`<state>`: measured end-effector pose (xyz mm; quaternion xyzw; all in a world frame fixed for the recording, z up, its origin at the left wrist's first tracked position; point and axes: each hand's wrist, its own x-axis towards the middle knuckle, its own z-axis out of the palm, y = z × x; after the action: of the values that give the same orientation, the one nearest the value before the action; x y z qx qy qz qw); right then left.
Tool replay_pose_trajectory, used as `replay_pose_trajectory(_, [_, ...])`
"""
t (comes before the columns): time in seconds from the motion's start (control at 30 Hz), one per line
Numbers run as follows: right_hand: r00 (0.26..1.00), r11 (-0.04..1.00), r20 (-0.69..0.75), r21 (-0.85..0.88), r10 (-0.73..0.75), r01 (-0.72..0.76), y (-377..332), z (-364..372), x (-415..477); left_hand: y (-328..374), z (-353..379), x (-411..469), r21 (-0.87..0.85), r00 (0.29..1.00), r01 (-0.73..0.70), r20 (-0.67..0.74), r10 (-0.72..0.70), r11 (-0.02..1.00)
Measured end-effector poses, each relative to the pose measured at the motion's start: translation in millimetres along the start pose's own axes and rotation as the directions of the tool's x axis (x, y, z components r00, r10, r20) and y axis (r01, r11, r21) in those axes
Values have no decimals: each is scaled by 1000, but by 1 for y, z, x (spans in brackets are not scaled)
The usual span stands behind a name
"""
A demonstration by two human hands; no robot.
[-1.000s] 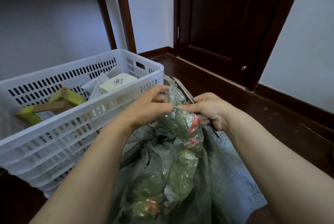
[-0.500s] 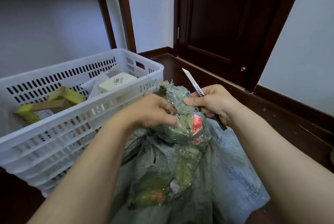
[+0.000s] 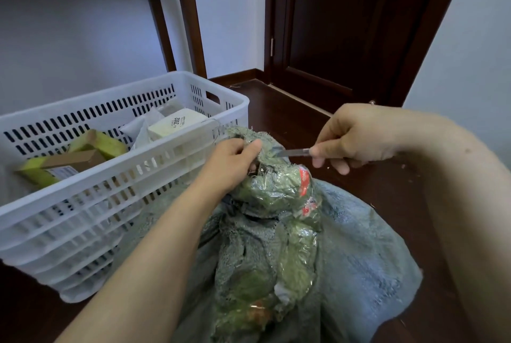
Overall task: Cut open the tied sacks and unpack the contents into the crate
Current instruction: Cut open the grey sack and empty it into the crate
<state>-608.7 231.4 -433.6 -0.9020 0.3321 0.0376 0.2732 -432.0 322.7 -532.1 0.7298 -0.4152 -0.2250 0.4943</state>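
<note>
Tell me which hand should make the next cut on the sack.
Right. The right hand holds the knife, its blade tip at the taped neck of the sack; the left hand pinches the top, steadying it.

Rough woven sack (image 3: pixel 359 245) under glossy clear tape (image 3: pixel 276 193); smooth white plastic crate (image 3: pixel 83 204); shiny metal blade (image 3: pixel 290 152); dark polished wood floor (image 3: pixel 290 118).

Dark door (image 3: pixel 345 24); dark floor (image 3: pixel 387 190); wooden legs (image 3: pixel 190 24), perhaps shelving.

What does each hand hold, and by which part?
The left hand grips the sack by its bunched top; the right hand pinches the knife by its handle.
</note>
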Motion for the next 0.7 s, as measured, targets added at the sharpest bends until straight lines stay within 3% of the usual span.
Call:
replay_pose_trajectory(0.33, [989,944,-150,-329,-18,-32,-31,18,3,-3,-2,4,132,987,-134,-67,144,982])
replay_pose_trajectory(0.7, [982,919,-189,-390,-26,-51,-42,19,-5,-3,-3,5,205,976,-169,-104,193,964])
